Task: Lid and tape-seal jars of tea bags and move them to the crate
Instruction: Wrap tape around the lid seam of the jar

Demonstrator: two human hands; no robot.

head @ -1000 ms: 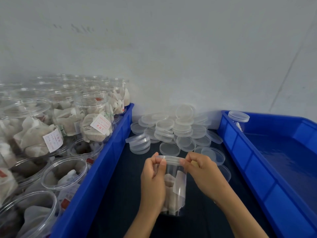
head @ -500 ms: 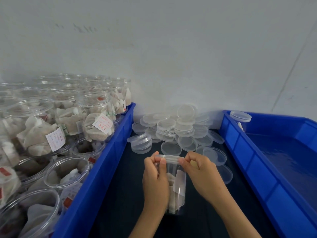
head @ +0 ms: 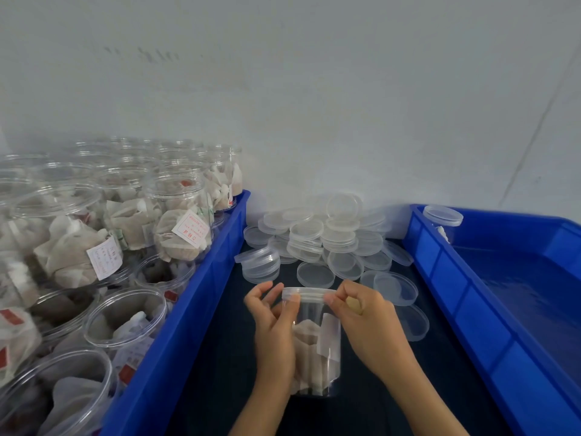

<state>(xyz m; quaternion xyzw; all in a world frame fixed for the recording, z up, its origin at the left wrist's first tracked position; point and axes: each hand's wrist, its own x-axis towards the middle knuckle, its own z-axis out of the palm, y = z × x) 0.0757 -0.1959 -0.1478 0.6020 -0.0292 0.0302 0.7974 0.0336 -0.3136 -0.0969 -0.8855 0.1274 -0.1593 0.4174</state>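
The clear jar of tea bags (head: 316, 347) stands upright between both hands on the dark surface (head: 213, 357), its clear lid (head: 308, 294) on the mouth; the left hand (head: 273, 328) steadies the wall with thumb at the lid rim, other fingers spread loose, while the right hand (head: 367, 319) pinches the opposite rim between thumb and forefinger. No tape is discernible. Risk: uneven pressure could seat the lid crooked or tip the light jar away from the left hand's grip, toward the loose lids (head: 317, 240) beyond.
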